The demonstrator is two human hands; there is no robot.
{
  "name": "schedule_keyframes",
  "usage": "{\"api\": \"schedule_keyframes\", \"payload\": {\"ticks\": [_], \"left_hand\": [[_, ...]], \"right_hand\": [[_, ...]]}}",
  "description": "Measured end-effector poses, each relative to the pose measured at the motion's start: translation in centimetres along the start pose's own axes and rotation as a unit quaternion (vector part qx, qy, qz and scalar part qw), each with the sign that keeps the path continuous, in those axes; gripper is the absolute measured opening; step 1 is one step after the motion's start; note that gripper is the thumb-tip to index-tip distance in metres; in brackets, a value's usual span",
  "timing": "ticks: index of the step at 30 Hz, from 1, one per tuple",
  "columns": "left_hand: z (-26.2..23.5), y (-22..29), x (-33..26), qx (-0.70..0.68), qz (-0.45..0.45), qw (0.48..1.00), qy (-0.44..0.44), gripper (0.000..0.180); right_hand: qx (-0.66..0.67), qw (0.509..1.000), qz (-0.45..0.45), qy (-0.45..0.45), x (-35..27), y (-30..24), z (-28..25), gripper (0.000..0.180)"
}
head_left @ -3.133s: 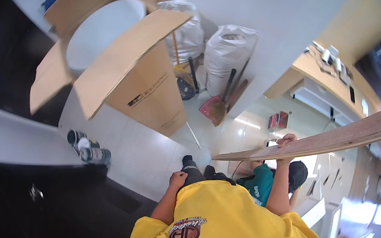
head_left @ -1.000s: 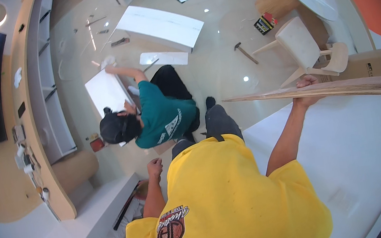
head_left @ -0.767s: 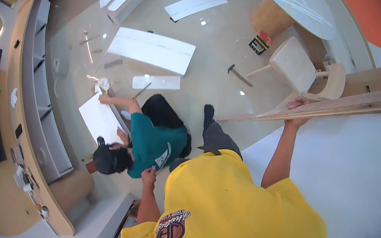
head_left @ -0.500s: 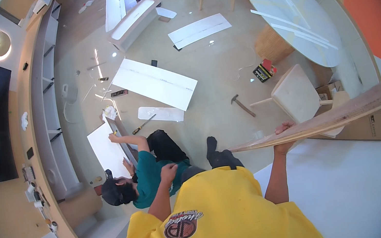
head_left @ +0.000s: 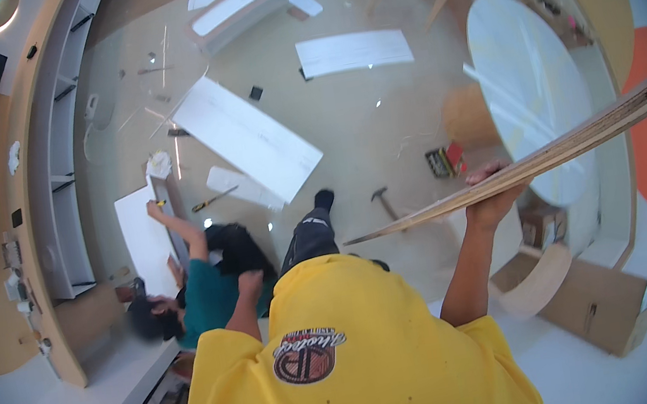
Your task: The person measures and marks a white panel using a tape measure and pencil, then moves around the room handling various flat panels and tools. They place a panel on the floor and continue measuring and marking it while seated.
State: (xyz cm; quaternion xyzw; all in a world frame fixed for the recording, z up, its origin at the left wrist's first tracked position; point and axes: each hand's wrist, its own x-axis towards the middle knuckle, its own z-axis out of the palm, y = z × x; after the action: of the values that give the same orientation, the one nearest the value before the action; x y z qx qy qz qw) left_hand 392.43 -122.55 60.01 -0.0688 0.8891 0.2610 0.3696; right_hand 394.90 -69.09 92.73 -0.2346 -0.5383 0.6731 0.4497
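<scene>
My right hand [head_left: 496, 203] is wrapped round the lower edge of a long plywood board [head_left: 574, 141], fingers showing above it. The board slants across in front of me, its thin end near my waist and its thicker end up at the far right. My left hand [head_left: 249, 286] hangs low beside my yellow shirt, in front of the co-worker's back. Its fingers look curled in, with nothing visible in them. One of my feet [head_left: 325, 199] is forward on the floor.
At left, a co-worker in a green shirt [head_left: 208, 294] crouches with both hands at a white panel [head_left: 143, 237]. On the floor lie a large white panel [head_left: 251, 137], a screwdriver [head_left: 214, 199] and a hammer [head_left: 382, 200]. An oval table [head_left: 536, 86] and cardboard box [head_left: 589, 300] stand right.
I have stepped forward and turned, so the room shifts in view. The board came along in my right hand, its thin end now further left. My left hand swung lower.
</scene>
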Motion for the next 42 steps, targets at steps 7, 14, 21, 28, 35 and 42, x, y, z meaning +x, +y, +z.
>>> {"api": "schedule_keyframes", "payload": {"ticks": [7,14,21,28,35,42], "left_hand": [[2.6,8.3,4.5,-0.219,-0.142,0.964,-0.048,0.027],[-1.1,23.5,16.4,-0.304,-0.111,0.945,0.04,0.033],[-2.5,36.6,19.5,-0.299,-0.103,0.948,0.025,0.036],[-2.2,42.1,19.7,-0.26,-0.125,0.955,0.066,0.036],[-2.3,41.1,23.2,-0.214,-0.159,0.963,0.028,0.036],[-9.8,41.5,30.8,-0.322,-0.173,0.926,0.099,0.035]], "right_hand": [[-0.025,0.985,-0.088,0.149,14.2,-0.1,8.4,0.063],[0.07,0.982,-0.12,-0.129,29.8,4.0,10.1,0.058],[-0.087,0.989,-0.072,0.091,42.2,13.1,14.7,0.099],[-0.127,0.991,-0.02,0.027,48.2,20.4,16.9,0.1],[-0.164,0.985,-0.046,-0.033,54.1,26.0,18.8,0.081],[-0.199,0.964,0.067,-0.164,57.2,34.1,26.2,0.061]]}}
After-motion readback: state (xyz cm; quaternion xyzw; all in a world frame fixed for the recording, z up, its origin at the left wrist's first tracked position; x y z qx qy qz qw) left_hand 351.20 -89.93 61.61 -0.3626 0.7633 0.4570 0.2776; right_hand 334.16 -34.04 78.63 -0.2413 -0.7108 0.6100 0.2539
